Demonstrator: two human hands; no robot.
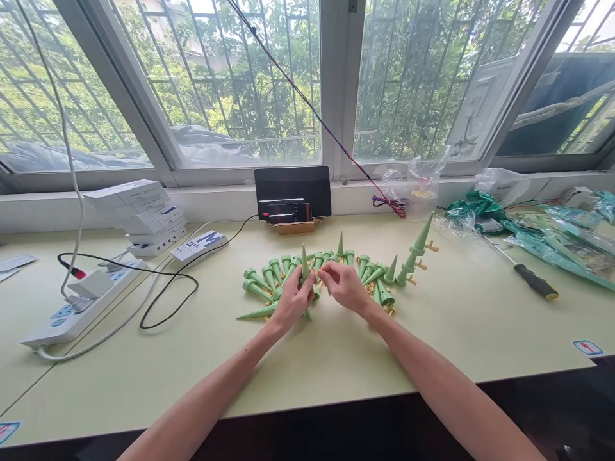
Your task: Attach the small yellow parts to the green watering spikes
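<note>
My left hand (294,292) is closed around a green cone-shaped plant watering spike (304,261), its tip pointing up. Close beside it, my right hand (342,283) has its fingertips pinched together at the spike's side; whatever is between them is too small to make out. Around both hands lies a pile of similar green spikes (273,269) with small yellow valves among them. To the right of the pile, several spikes are nested into a leaning stack (414,256), with yellow valves (421,264) sticking out. One spike (257,312) lies flat left of my left hand.
A phone (289,212) leans on a black tablet (293,182) at the back. On the left are a power strip (62,326), cables and stacked white boxes (139,214). A screwdriver (535,282) and green plastic bags (557,240) lie at the right.
</note>
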